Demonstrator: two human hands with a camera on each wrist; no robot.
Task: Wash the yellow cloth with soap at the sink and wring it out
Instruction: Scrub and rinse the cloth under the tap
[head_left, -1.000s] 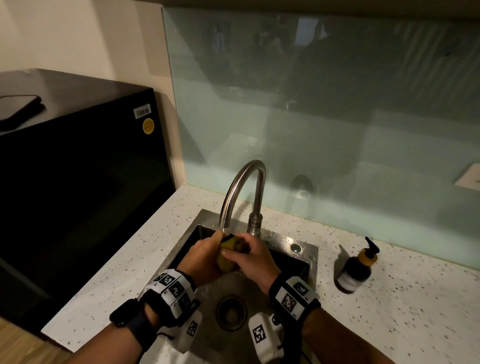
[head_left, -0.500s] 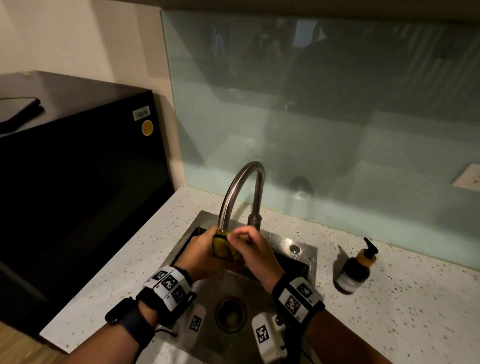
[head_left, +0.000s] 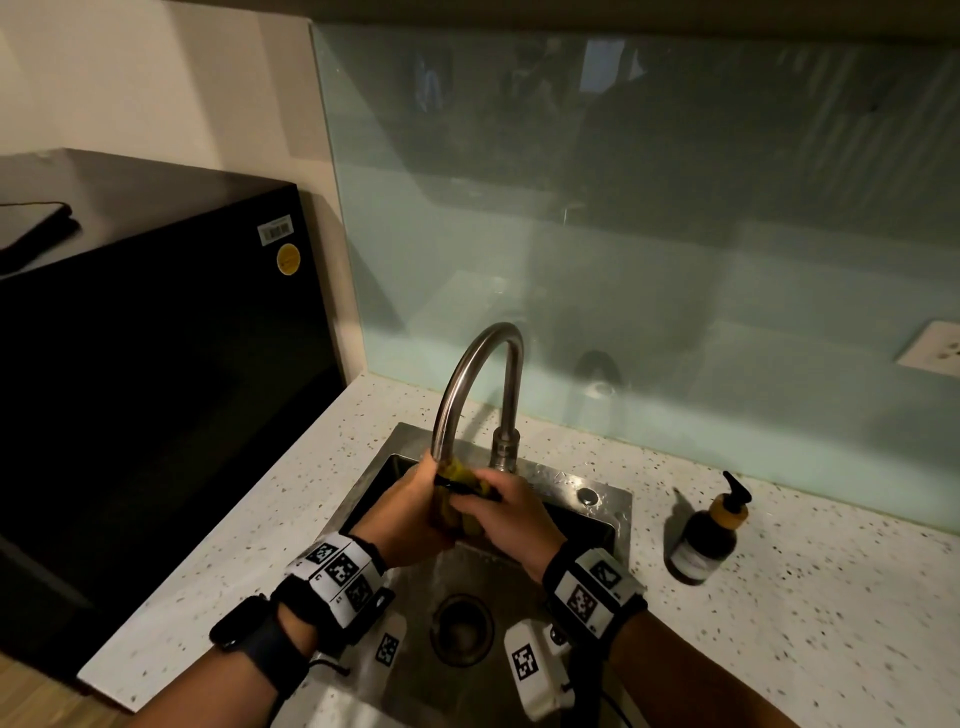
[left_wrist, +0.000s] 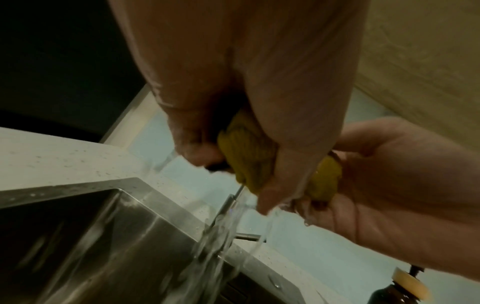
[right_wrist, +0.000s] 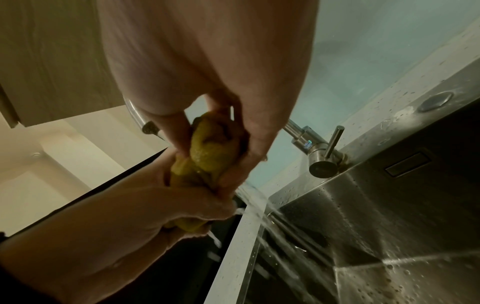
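The yellow cloth (head_left: 457, 493) is bunched into a wet wad right under the spout of the curved steel faucet (head_left: 470, 384), above the steel sink (head_left: 605, 512). My left hand (head_left: 410, 512) grips its left side and my right hand (head_left: 506, 512) grips its right side. In the left wrist view the cloth (left_wrist: 249, 162) bulges between my curled fingers and water streams off it into the basin. The right wrist view shows the cloth (right_wrist: 207, 152) squeezed between both hands, with the faucet lever (right_wrist: 330, 144) behind. A dark soap bottle (head_left: 709, 535) with a pump stands on the counter, right of the sink.
A black appliance (head_left: 156, 364) fills the counter's left end, close to the sink. A glass backsplash (head_left: 623, 260) rises behind the faucet. The drain (head_left: 461, 626) sits in the basin below my wrists. Speckled white counter (head_left: 805, 623) spreads to the right.
Both hands have lifted the cloth from lower in the basin up to the faucet spout. They keep their grip and have shifted slightly around it.
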